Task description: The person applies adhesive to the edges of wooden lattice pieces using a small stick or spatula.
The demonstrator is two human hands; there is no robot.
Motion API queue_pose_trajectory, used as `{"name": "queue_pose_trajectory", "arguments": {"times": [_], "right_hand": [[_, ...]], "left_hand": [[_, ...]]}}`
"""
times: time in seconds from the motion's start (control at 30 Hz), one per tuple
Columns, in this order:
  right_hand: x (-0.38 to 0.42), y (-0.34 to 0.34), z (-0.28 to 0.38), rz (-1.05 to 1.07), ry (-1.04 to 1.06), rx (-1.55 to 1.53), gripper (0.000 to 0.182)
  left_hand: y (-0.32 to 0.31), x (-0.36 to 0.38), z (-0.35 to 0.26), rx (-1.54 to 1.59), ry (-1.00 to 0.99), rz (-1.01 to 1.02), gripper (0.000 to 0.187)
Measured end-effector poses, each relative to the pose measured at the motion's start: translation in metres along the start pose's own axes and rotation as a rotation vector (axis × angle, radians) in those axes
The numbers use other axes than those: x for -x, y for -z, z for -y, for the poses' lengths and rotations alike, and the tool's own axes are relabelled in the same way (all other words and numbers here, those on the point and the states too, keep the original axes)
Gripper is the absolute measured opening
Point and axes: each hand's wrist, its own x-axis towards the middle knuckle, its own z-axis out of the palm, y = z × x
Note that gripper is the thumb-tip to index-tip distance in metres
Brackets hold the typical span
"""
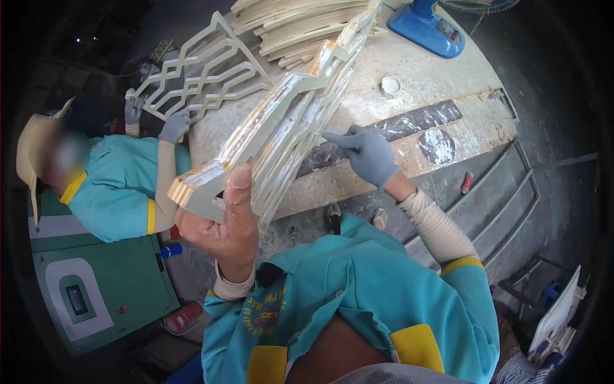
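My bare left hand (pixel 224 224) grips the lower end of a zigzag wooden lattice panel (pixel 275 114), with its thumb up along the near face. The panel is tilted up over the table, its edges streaked with white paste and bare yellowish wood. My right hand (pixel 369 153), in a grey glove, is open, its index finger stretched out to the panel's right side and the other fingers partly curled. Below that hand, a dark board strip (pixel 425 120) smeared with white lies on the worktable (pixel 307 197). A dark round patch (pixel 437 146) with white smears is beside it.
A small round dish of white paste (pixel 390 86) sits farther back, near a blue fan base (pixel 426 30). Stacked lattice pieces (pixel 281 32) lie at the back. At left, a co-worker (pixel 121 185) in grey gloves holds another lattice panel (pixel 204 70). A metal frame (pixel 489 205) lies at right.
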Motion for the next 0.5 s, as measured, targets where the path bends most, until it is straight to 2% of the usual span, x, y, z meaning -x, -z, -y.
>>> {"name": "queue_pose_trajectory", "arguments": {"times": [0.1,0.2,0.33,0.4,0.43,0.5], "right_hand": [[0.0,0.015,-0.005,0.091,0.031,-0.109,0.035],[-0.007,0.011,-0.014,0.049,0.003,-0.143,0.045],[-0.008,0.005,-0.006,0.063,-0.014,-0.121,0.044],[-0.006,0.014,0.002,0.214,-0.026,-0.227,0.036],[-0.006,0.012,-0.004,0.218,-0.029,-0.227,0.036],[-0.013,0.01,-0.02,0.053,-0.052,-0.159,0.045]], "left_hand": [[0.0,-0.001,0.0,0.013,0.011,-0.006,0.025],[0.002,0.0,0.002,-0.031,-0.018,0.017,0.024],[-0.001,0.0,0.002,-0.072,-0.092,0.019,0.025],[-0.003,0.001,-0.001,0.037,0.061,-0.052,0.016],[-0.002,0.001,-0.001,0.036,0.066,-0.051,0.016],[-0.002,0.0,-0.001,0.042,0.076,-0.045,0.016]]}}
